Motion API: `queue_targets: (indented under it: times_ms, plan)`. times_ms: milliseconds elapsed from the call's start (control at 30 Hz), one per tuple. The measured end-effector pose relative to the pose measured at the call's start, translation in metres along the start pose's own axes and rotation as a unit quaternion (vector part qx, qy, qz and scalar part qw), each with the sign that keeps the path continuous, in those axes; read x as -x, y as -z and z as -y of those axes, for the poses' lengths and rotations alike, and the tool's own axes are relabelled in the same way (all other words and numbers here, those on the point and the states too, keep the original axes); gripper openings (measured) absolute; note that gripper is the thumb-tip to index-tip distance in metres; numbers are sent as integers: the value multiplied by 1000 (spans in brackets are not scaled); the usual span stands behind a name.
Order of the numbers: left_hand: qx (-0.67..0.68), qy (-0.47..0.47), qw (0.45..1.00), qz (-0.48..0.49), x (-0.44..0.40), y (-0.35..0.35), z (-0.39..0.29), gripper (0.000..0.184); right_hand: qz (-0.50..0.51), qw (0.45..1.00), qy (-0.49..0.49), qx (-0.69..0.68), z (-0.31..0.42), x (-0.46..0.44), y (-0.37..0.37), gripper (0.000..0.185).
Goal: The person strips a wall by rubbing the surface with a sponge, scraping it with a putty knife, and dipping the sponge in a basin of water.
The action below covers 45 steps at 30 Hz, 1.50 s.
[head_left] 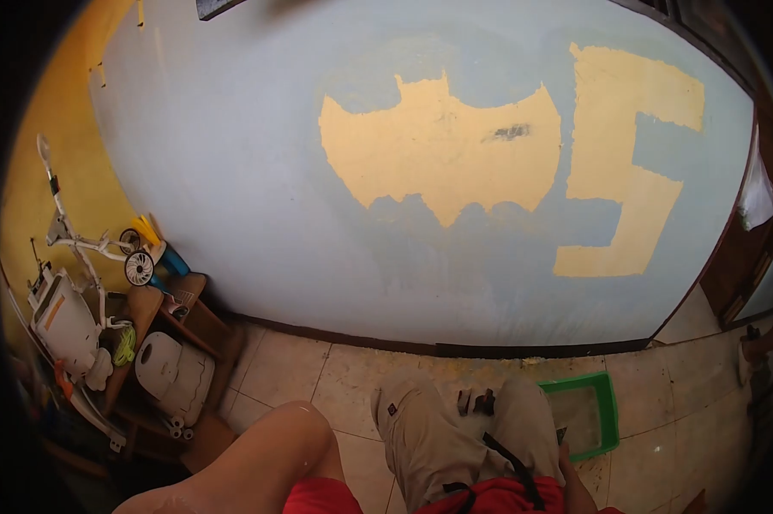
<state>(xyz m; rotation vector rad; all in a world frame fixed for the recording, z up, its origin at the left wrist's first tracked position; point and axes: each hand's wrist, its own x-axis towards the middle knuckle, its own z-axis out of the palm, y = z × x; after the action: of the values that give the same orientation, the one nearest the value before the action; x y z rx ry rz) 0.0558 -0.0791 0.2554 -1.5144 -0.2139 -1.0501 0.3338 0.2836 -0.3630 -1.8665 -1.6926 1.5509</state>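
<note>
My right hand [568,467] is low beside my right thigh, mostly hidden by the trouser leg. At its fingertips shows the corner of a small dark, flat piece [561,434], too little of it to name. Just beyond that hand stands a green plastic tub [609,415] with a greyish inside. My left arm [266,445] is bent, its elbow pointing forward; the left hand lies outside the view. Two small dark items [484,403] sit on the floor between my knees, their kind unclear.
A pale blue wall [232,171] ahead carries bare yellowish patches, one bat-shaped [442,146] and one angular [605,154]. At left, a folded white scooter-like frame [78,240] leans by a wooden shelf [138,308]. A person's foot [746,355] shows at far right.
</note>
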Motion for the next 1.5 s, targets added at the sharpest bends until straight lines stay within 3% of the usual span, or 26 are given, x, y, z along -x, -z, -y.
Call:
queue_targets:
  times_ms: [33,100,200,400,467,500,567,733,833,900,933,967,1000,1033,1100,1133,1200,1233,1300,1367,1500]
  plan:
    - [0,1,1000,7,1,0,2,35,6,999,-43,6,-13,-8,2,58]
    - [-2,5,1000,11,7,-1,1,36,3,999,20,35,-31,-23,2,55]
    - [13,22,999,30,15,-5,0,38,24,999,-5,-30,-31,-21,5,42]
    - [48,51,996,46,48,-29,-12,40,-46,983,172,54,-44,-66,4,31]
    - [64,82,994,44,63,-42,-13,41,-4,993,114,-42,38,-3,19,25]
    - [70,88,993,40,71,-49,-13,42,-2,987,155,-38,37,-11,20,18]
    - [76,90,993,31,83,-59,-17,43,7,994,73,-83,45,-24,20,21]
    - [76,131,988,2,119,-81,-18,45,-73,979,191,-26,78,-42,29,20]
    - [63,205,976,-27,161,-94,-20,46,-123,952,279,29,116,-54,22,25]
    - [37,318,946,-41,201,-103,-25,47,-85,960,267,-22,158,-48,24,34]
    - [69,332,934,115,228,-94,-20,43,-85,958,274,-21,180,-49,24,34]
    - [64,426,887,168,254,-105,-31,36,-71,953,293,-21,202,-51,24,37]
    - [13,498,826,265,276,-112,-36,22,-53,948,313,-17,224,-52,25,40]
    - [3,663,686,300,290,-125,-46,11,-27,942,331,-48,248,-51,24,42]
    - [52,681,600,417,338,-115,-64,8,36,934,333,-125,294,-52,17,47]
    - [46,686,595,417,352,-107,-76,8,71,932,314,-168,312,-54,13,50]
    - [89,544,521,651,365,-92,-89,14,92,918,328,-200,338,-65,5,52]
    - [82,545,516,656,362,-92,-90,14,104,903,344,-237,350,-64,-1,54]
    - [153,641,469,588,353,-99,-95,20,142,902,306,-268,366,-56,-9,56]
    - [144,651,455,591,353,-100,-98,20,174,901,266,-294,374,-44,-18,58]
    - [133,639,446,613,369,-92,-111,21,165,899,324,-245,394,-14,-51,61]
